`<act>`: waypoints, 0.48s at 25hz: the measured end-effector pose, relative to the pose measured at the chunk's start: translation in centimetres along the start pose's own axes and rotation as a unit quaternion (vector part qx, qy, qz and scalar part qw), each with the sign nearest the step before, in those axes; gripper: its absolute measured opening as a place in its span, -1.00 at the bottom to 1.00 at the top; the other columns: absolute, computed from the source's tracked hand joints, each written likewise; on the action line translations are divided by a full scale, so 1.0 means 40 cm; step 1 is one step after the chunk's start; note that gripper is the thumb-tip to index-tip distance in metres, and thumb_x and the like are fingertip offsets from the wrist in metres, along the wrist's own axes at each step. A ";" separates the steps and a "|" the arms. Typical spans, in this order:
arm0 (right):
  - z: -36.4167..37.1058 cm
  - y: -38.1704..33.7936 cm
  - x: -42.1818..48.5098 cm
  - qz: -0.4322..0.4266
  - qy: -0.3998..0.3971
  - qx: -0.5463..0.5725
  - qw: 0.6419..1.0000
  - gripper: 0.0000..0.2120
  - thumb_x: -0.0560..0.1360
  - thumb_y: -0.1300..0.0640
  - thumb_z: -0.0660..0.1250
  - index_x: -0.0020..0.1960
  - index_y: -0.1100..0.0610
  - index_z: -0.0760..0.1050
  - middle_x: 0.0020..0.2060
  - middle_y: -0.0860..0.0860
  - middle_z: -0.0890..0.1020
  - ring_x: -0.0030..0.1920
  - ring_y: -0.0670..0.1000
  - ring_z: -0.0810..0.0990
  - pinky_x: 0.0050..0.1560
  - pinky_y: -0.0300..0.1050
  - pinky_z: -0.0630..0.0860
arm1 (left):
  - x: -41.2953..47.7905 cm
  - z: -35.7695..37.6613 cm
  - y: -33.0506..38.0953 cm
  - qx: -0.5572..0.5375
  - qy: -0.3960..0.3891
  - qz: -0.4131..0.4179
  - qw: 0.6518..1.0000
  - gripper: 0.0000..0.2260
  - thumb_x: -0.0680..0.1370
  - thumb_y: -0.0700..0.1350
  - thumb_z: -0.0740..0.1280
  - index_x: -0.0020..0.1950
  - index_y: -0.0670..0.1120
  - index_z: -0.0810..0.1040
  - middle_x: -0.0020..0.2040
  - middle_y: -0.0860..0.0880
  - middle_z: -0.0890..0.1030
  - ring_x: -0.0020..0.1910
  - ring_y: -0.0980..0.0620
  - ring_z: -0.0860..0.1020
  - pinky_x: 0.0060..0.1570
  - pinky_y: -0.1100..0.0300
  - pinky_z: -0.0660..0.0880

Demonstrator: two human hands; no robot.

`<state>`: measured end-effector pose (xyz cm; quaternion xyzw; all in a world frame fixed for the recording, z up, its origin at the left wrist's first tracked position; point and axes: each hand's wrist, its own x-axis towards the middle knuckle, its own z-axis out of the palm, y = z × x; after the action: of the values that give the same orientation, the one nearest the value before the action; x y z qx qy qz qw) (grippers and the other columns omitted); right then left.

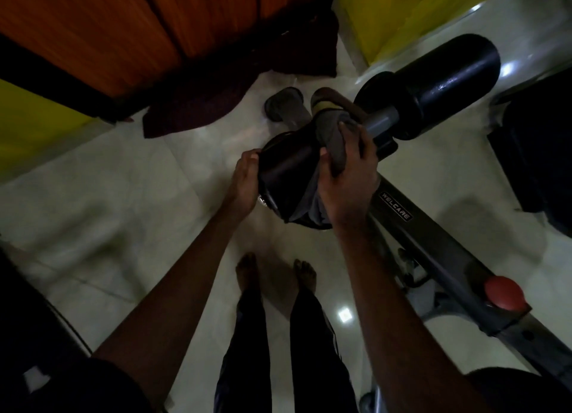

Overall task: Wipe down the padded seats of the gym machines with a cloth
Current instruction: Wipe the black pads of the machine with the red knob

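Above the bare feet (275, 273) on the floor, the left hand (244, 183) cups the end of the near roller pad (288, 165), likely to stop it spinning. The right hand (346, 180) grips the grey cloth (332, 134) wrapped round that pad, ready to rub. Farther right, the second pad (442, 81) stands bare.

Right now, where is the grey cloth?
In the head view the grey cloth is just right of centre, draped over the black roller pad and gripped by the right hand; the left hand holds the pad's end.
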<state>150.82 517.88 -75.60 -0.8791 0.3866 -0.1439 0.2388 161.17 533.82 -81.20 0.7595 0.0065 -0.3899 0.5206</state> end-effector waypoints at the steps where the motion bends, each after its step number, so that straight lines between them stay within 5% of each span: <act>1: 0.011 -0.022 -0.025 0.015 0.006 -0.002 1.000 -0.49 0.59 -0.13 0.32 0.50 -0.01 0.42 0.50 0.10 0.39 0.40 0.20 0.44 0.27 0.24 0.50 | 0.000 0.000 0.003 -0.009 0.000 -0.020 1.000 -0.60 0.67 0.09 -0.01 0.37 -0.06 0.41 0.29 -0.11 0.51 0.27 -0.02 0.51 0.31 0.05 0.48; 4: 0.046 -0.098 -0.122 -0.017 -0.046 -0.018 0.999 -0.50 0.60 -0.14 0.32 0.50 -0.06 0.43 0.52 0.07 0.38 0.45 0.18 0.38 0.30 0.16 0.43 | 0.001 0.004 0.039 -0.049 -0.031 -0.080 0.995 -0.62 0.74 -0.04 -0.08 0.33 -0.16 0.44 0.05 -0.03 0.55 0.01 0.16 0.52 -0.06 0.49 0.45; 6: 0.042 -0.093 -0.144 -0.119 -0.106 -0.037 0.987 -0.48 0.56 -0.05 0.38 0.50 -0.08 0.44 0.51 0.05 0.38 0.47 0.17 0.36 0.29 0.16 0.40 | 0.016 0.007 0.050 -0.049 -0.020 -0.106 0.993 -0.66 0.74 -0.10 -0.09 0.23 -0.10 0.46 -0.05 0.06 0.50 -0.09 0.24 0.45 -0.17 0.51 0.36; 8: 0.012 -0.036 -0.095 -0.162 -0.121 -0.037 0.979 -0.46 0.53 0.01 0.37 0.50 -0.06 0.43 0.50 0.08 0.40 0.45 0.19 0.39 0.28 0.20 0.46 | 0.021 -0.002 0.064 -0.056 -0.010 -0.133 0.989 -0.65 0.74 -0.09 -0.04 0.30 -0.19 0.47 0.10 -0.01 0.51 0.10 0.11 0.48 0.01 0.44 0.32; 10: -0.014 0.029 -0.033 -0.107 -0.067 -0.025 0.992 -0.51 0.57 0.00 0.33 0.50 -0.02 0.42 0.48 0.11 0.40 0.39 0.19 0.47 0.25 0.24 0.53 | 0.032 -0.018 0.044 0.014 0.041 -0.075 0.996 -0.66 0.72 -0.04 0.07 0.32 -0.20 0.49 0.21 -0.08 0.55 0.23 0.00 0.51 0.14 0.27 0.37; 12: -0.019 0.073 0.014 -0.026 -0.001 0.020 0.999 -0.53 0.61 -0.04 0.33 0.49 0.04 0.44 0.45 0.14 0.43 0.36 0.15 0.50 0.27 0.19 0.53 | 0.004 -0.021 0.028 0.100 0.119 0.026 0.988 -0.72 0.71 -0.06 0.14 0.26 -0.15 0.55 0.12 -0.01 0.60 0.09 0.11 0.56 0.01 0.36 0.42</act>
<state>149.09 515.51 -76.45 -0.8838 0.3606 -0.1568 0.2534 162.23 533.90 -80.27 0.8487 0.0096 -0.2820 0.4473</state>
